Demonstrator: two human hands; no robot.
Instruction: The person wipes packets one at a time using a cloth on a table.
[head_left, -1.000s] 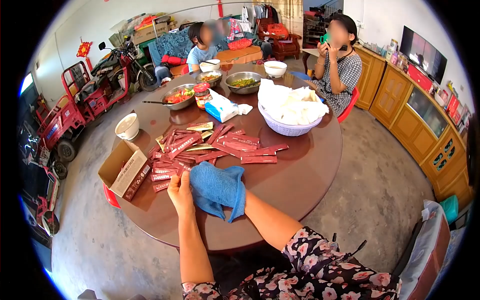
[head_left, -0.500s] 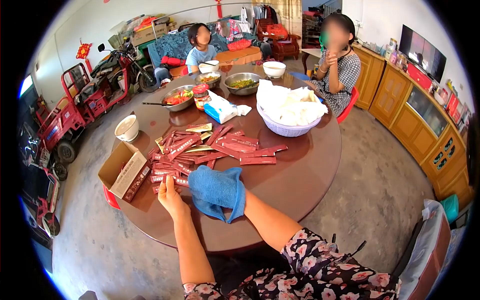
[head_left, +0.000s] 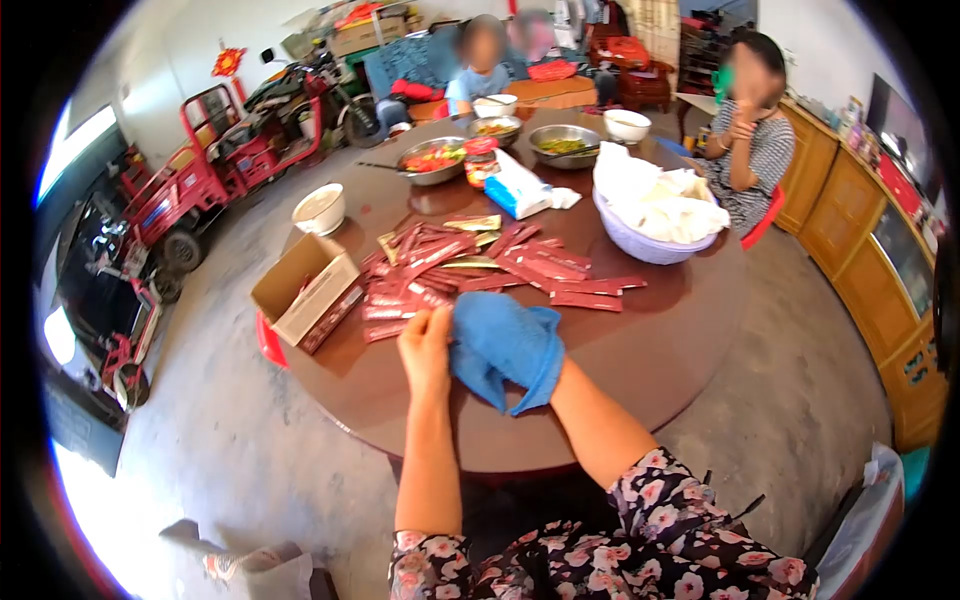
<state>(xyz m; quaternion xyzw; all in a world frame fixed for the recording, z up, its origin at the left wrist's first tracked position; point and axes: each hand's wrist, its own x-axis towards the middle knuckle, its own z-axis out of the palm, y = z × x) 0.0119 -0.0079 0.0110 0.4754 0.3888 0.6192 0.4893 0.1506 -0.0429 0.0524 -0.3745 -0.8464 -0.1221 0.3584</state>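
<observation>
My left hand [head_left: 427,348] is closed in a pinch at the near edge of a pile of red packets [head_left: 455,262]; it seems to hold one red packet [head_left: 428,295] by its end. A blue cloth [head_left: 505,348] covers my right hand, so its fingers are hidden. The cloth lies just right of my left hand, above the brown round table [head_left: 640,375]. Left of the pile stands an open cardboard box [head_left: 315,300] with some packets inside.
A white bowl [head_left: 319,210] stands behind the box. Farther back are metal dishes of food [head_left: 432,160], a red-lidded jar [head_left: 481,163], a blue-and-white tissue pack [head_left: 520,190] and a purple basket [head_left: 650,232] with white cloth. Two people [head_left: 480,75] [head_left: 750,140] sit beyond.
The view has swung left, shifting the table rightward in the frame. My left hand moved left along the packets, then back beside the cloth. The person at the right has lowered their hands somewhat.
</observation>
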